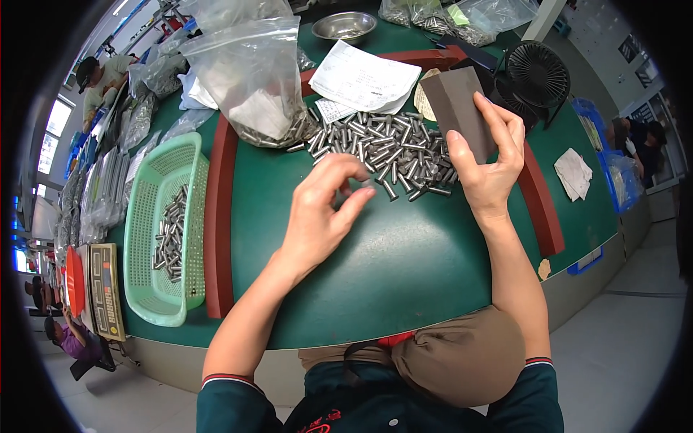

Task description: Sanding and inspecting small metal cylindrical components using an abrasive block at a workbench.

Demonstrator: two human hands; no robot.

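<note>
Desk point(404, 267): a green top with a red-brown raised strip running along its left side and round the back; everything below is placed relative to the heap of pins near its middle.
Clear bag point(249, 72): large, crumpled plastic, just left of and behind the heap of pins, with more pins lying in its bottom.
Basket point(148, 216): pale green plastic mesh, well to the left of the heap, beyond the red-brown strip; a smaller batch of pins lies inside it.
Fan point(535, 73): small and black, behind and to the right of the heap.
Paper sheets point(364, 78): white, printed, directly behind the heap, partly touching it.
Heap of pins point(382, 148): short grey metal cylinders, loosely piled on the green top.
Dark block point(455, 108): a flat brownish-grey slab, held upright at the right edge of the heap.
Right hand point(491, 169): fingers wrapped around the dark block, thumb on its front face.
Left hand point(325, 209): just in front of the heap, fingers curled narrow with the tips pinched together; whether a pin sits between them cannot be told.
Metal bowl point(344, 25): shallow, far behind the heap at the back edge.
</note>
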